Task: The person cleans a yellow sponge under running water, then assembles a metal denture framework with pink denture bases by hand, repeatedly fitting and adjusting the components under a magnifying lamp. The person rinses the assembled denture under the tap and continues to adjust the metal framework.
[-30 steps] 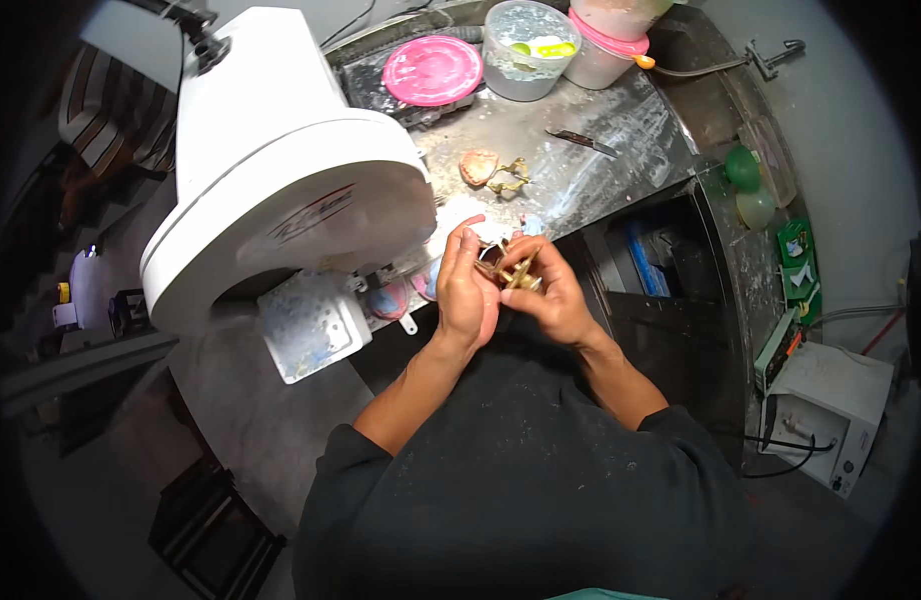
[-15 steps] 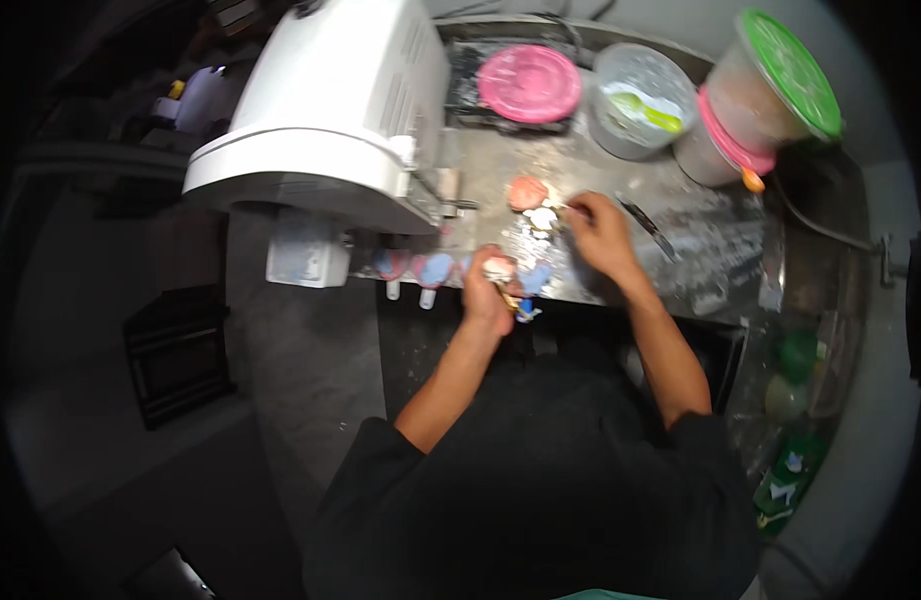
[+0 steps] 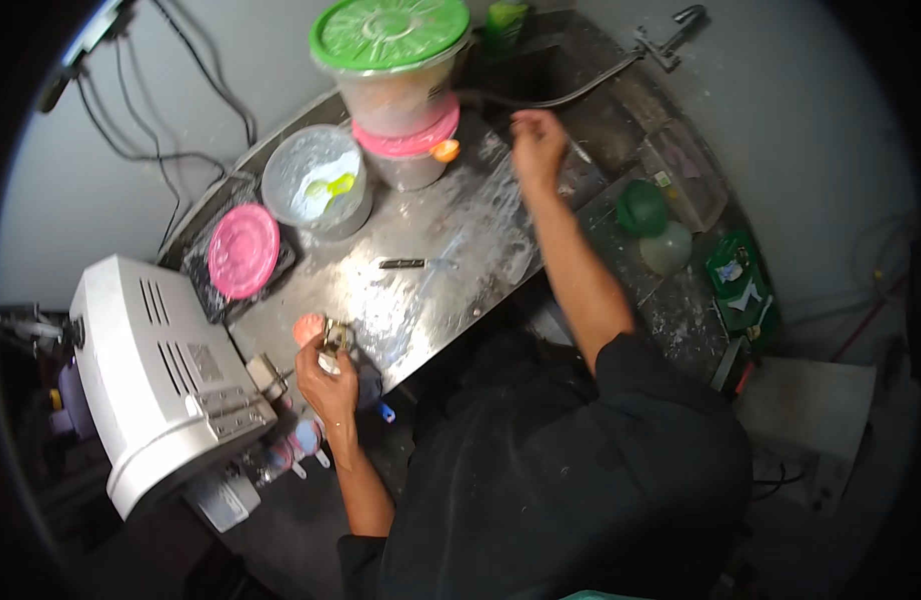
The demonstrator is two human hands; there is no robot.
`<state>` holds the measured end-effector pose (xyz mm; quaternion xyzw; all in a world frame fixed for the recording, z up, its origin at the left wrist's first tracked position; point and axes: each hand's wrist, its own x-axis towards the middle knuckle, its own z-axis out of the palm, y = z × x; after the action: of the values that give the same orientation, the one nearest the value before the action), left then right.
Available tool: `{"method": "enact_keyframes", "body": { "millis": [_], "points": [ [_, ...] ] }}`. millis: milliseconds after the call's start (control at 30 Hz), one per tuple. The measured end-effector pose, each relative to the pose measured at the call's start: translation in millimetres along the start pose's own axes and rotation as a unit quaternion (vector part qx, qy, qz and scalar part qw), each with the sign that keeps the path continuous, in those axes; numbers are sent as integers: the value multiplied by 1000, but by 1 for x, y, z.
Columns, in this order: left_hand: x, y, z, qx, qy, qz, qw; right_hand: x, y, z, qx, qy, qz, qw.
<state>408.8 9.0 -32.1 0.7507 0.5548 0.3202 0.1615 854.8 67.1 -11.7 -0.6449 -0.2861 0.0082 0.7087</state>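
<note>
The left hand holds a small pale dental cast in a metal frame, with the fingers closed around its lower part; the piece sits at the fingertips, just over the near edge of the scratched, dust-streaked metal desk. A small pink cast piece lies touching the desk just left of those fingers. The right hand is stretched far out over the back of the desk, its fingers curled loosely around what looks like a thin metal tool; the blur makes it impossible to tell how firm the grip is. Between the two hands a slim dark instrument lies flat on the desk. Left of the right fingers stands a clear plastic tub with a green lid, stacked on a pink-lidded tub. A white boxy machine stands left of the left hand.
</note>
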Motion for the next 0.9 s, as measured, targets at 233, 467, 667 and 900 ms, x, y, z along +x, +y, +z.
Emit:
{"method": "enact_keyframes", "body": {
  "millis": [233, 467, 667, 900],
  "points": [
    [5, 4, 19, -5, -95, -86, 992, 298, 106, -124, -393, -26, 11, 919],
    [9, -13, 16, 89, -123, -168, 974, 458, 149, -167, -297, -84, 132, 942],
    [12, -57, 18, -1, -160, -243, 957, 492, 130, -171, -61, -47, 190, 979],
    [36, -5, -8, -189, -111, -348, 912, 451, 130, -156, -271, -11, 97, 958]
  ]
}}
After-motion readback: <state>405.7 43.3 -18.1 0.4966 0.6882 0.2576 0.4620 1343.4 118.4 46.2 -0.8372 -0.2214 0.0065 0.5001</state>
